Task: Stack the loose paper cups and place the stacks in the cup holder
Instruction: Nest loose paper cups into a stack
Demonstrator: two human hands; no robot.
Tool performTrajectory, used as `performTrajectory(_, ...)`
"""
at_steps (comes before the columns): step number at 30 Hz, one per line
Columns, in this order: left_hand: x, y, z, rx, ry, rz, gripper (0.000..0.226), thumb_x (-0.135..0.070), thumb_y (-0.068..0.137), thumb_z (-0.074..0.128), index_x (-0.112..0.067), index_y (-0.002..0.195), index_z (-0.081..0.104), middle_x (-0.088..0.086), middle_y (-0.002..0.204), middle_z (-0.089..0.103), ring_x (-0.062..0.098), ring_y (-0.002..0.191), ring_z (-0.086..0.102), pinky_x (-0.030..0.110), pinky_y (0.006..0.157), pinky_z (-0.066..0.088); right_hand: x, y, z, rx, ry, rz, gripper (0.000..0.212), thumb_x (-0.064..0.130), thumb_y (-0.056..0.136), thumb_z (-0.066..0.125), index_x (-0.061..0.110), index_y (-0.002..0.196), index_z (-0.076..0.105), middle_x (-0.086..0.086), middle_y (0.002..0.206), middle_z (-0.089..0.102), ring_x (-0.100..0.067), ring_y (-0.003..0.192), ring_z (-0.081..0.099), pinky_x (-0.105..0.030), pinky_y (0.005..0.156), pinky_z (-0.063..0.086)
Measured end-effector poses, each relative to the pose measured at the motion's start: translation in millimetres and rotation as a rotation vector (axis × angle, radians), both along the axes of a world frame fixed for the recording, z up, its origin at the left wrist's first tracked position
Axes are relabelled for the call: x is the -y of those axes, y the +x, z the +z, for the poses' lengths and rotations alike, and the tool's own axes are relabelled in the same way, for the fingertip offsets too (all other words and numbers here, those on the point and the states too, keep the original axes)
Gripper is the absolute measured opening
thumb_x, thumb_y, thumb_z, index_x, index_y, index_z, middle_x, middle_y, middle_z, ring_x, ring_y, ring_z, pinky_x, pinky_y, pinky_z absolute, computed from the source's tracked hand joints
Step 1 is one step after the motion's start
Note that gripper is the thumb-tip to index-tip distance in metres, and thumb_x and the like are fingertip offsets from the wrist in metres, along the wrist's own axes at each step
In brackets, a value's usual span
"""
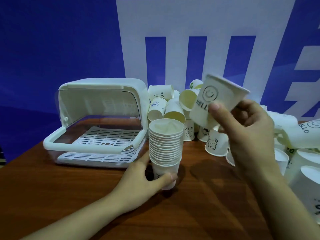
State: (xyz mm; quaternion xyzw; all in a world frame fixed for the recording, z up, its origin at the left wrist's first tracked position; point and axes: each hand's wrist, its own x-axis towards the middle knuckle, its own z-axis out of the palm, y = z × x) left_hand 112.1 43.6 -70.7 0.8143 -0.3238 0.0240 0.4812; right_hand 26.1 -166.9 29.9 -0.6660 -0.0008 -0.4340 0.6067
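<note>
Right hand (245, 129) pinches a loose cup (218, 99) in the upper right of the frame, tilted, base aimed down-left. The stack (165, 146) stands upright at centre, just below-left, left hand (140, 184) gripping its bottom cup.

My left hand (143, 177) curls low in a firm grip, while my right hand (245, 129) is raised, fingers pinching.

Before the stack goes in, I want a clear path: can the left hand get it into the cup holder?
Probably yes: the left hand grips the stack beside the cup holder, whose lid is open.
</note>
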Motion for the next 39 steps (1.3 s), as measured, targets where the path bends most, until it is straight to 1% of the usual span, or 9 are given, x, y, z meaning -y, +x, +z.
performTrajectory(5,5.5,-6.1,0.8,0.005,-0.001,-0.049,0.059,-0.054,0.080,0.080,-0.038,0.133,0.060,-0.032,0.126,0.068,-0.009,0.121,0.060,0.011,0.099,0.044,-22.7,0.1,9.8,0.108,0.135,0.130,0.064,0.037,0.072,0.085,0.016,0.125,0.055,-0.002,0.104,0.079,-0.014,0.097,0.076,-0.029,0.082,0.061)
performTrajectory(7,8.2,-7.7,0.6,0.011,-0.016,-0.056,0.061,-0.046,0.082,0.083,-0.035,0.137,0.059,-0.031,0.129,0.067,-0.010,0.123,0.059,0.010,0.101,0.043,-30.2,4.4,2.9,0.040,0.024,0.107,0.073,0.040,0.072,0.090,0.022,0.132,0.052,0.000,0.105,0.078,-0.013,0.098,0.075,-0.031,0.083,0.061)
performTrajectory(10,9.9,-9.2,0.2,0.004,-0.031,-0.069,0.060,-0.034,0.085,0.085,-0.031,0.139,0.059,-0.027,0.130,0.069,-0.008,0.124,0.060,0.010,0.100,0.044,-35.7,9.5,-11.2,-0.069,-0.287,-0.033,0.058,0.046,0.071,0.083,0.031,0.122,0.060,0.012,0.104,0.074,-0.006,0.099,0.070,-0.035,0.087,0.058)
performTrajectory(12,9.4,-9.3,0.0,-0.001,-0.036,-0.074,0.058,-0.036,0.085,0.083,-0.032,0.138,0.059,-0.025,0.128,0.070,-0.005,0.122,0.062,0.013,0.100,0.046,-35.1,11.9,-17.1,-0.092,-0.370,-0.041,0.053,0.048,0.074,0.079,0.033,0.121,0.061,0.015,0.105,0.072,-0.004,0.101,0.067,-0.033,0.087,0.056)
performTrajectory(18,8.6,-8.3,-0.7,0.003,-0.038,-0.085,0.057,-0.038,0.085,0.084,-0.033,0.136,0.061,-0.027,0.129,0.069,-0.006,0.124,0.061,0.013,0.103,0.044,-28.4,11.8,-23.6,-0.053,-0.342,0.038,0.066,0.063,0.081,0.065,0.032,0.137,0.052,0.016,0.125,0.066,-0.003,0.119,0.062,-0.024,0.096,0.051)
performTrajectory(26,10.4,-9.4,2.7,-0.007,-0.041,-0.104,0.062,-0.045,0.081,0.081,-0.039,0.137,0.056,-0.035,0.129,0.065,-0.012,0.124,0.058,0.005,0.098,0.041,-28.4,17.8,-26.7,-0.094,-0.390,0.024,0.045,0.068,0.086,0.053,0.040,0.119,0.066,0.021,0.115,0.066,-0.003,0.114,0.061,-0.025,0.093,0.049)
performTrajectory(30,9.4,-8.6,1.6,0.000,-0.034,-0.093,0.060,-0.039,0.084,0.083,-0.037,0.138,0.057,-0.032,0.130,0.066,-0.009,0.125,0.059,0.011,0.102,0.043,-27.8,20.7,-31.6,-0.085,-0.420,0.022,0.057,0.064,0.088,0.052,0.029,0.133,0.062,0.018,0.125,0.062,-0.005,0.117,0.060,-0.028,0.095,0.050)
performTrajectory(34,8.8,-9.2,1.4,0.034,-0.008,-0.068,0.057,-0.041,0.086,0.083,-0.039,0.137,0.057,-0.033,0.129,0.066,-0.009,0.123,0.060,0.020,0.104,0.047,-26.5,23.8,-35.9,-0.074,-0.483,-0.019,0.056,0.062,0.090,0.046,0.024,0.125,0.068,0.014,0.124,0.060,-0.008,0.122,0.054,-0.034,0.100,0.046)
performTrajectory(39,7.9,-9.5,2.4,0.053,0.010,-0.060,0.056,-0.047,0.086,0.082,-0.039,0.136,0.058,-0.032,0.127,0.067,-0.009,0.121,0.061,0.022,0.102,0.048,-27.8,26.6,-44.3,-0.094,-0.478,-0.053,0.057,0.063,0.087,0.045,0.028,0.125,0.068,0.015,0.138,0.051,-0.005,0.137,0.036,-0.021,0.110,0.030)
